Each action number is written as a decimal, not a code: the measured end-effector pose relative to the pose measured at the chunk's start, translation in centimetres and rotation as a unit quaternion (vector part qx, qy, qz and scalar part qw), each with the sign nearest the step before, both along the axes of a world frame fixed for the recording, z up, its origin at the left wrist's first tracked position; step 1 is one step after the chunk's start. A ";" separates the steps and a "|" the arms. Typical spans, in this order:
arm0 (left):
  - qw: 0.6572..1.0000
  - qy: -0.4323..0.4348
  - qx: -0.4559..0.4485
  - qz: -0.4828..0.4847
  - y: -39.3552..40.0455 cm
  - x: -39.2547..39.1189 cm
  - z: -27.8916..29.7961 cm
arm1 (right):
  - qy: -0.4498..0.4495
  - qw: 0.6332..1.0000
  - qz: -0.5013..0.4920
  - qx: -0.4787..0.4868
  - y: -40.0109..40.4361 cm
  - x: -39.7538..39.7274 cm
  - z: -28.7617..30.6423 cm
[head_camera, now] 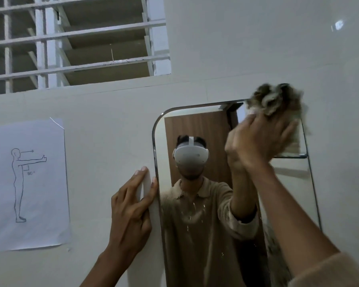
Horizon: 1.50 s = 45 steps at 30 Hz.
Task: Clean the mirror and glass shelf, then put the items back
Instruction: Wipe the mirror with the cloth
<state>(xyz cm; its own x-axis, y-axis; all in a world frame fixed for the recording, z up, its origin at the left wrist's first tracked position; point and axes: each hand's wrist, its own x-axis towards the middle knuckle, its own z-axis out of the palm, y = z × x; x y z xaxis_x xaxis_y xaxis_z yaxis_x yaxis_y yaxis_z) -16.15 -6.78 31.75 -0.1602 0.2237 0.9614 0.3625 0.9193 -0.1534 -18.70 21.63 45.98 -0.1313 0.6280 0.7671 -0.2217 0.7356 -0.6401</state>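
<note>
Head view: right hand (259, 139) clutches rag (276, 100) at mirror (205, 235) top right corner. Left hand (131, 210) flat, empty, beside mirror left edge. Droplets mid-mirror unwiped; shelf, items unseen, probably pending.

The only readable marking is on the sheet of paper (27, 183) stuck to the wall left of the mirror. It carries a line drawing of a standing figure seen from the side, with an arm held straight out in front and the thumb up. Just under the outstretched arm, beside a small square corner mark at the shoulder, stands "90°". A short arrow runs from the figure's head toward the right, level with the eyes. No brand, label or other number can be read anywhere else in view.
</note>
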 end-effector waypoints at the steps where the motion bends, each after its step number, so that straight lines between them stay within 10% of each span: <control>1: 1.000 0.000 -0.002 0.002 0.0 0.1 0.1 | 0.014 0.999 0.000 0.040 -2.2 0.1 0.0; 9: 0.998 0.023 0.041 -0.042 0.8 0.4 -0.4 | 0.031 0.888 0.079 0.452 -14.6 0.9 -7.5; 21: 0.990 0.012 0.052 -0.129 2.2 0.6 -6.5 | 0.003 0.787 0.076 0.613 -5.2 0.5 -19.9; 27: 0.991 -0.044 0.010 -0.126 1.4 0.7 -6.4 | -0.005 0.918 0.052 0.393 -4.8 0.6 -16.1; 38: 0.991 -0.085 -0.064 -0.086 -0.1 1.7 -5.8 | -0.029 0.839 0.107 0.533 -6.6 1.1 -23.6; 45: 0.990 -0.106 -0.070 -0.064 0.1 2.3 -5.5 | -0.059 0.971 -0.002 0.233 3.7 -0.2 -20.5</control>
<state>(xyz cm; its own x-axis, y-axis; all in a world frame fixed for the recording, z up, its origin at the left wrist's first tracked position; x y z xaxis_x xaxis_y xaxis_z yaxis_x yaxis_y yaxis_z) -13.82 -6.67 26.24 -0.3174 0.3838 0.8672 0.5125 0.8388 -0.1836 -18.87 25.29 25.52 -0.2335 0.2173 0.9478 -0.1629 0.9522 -0.2584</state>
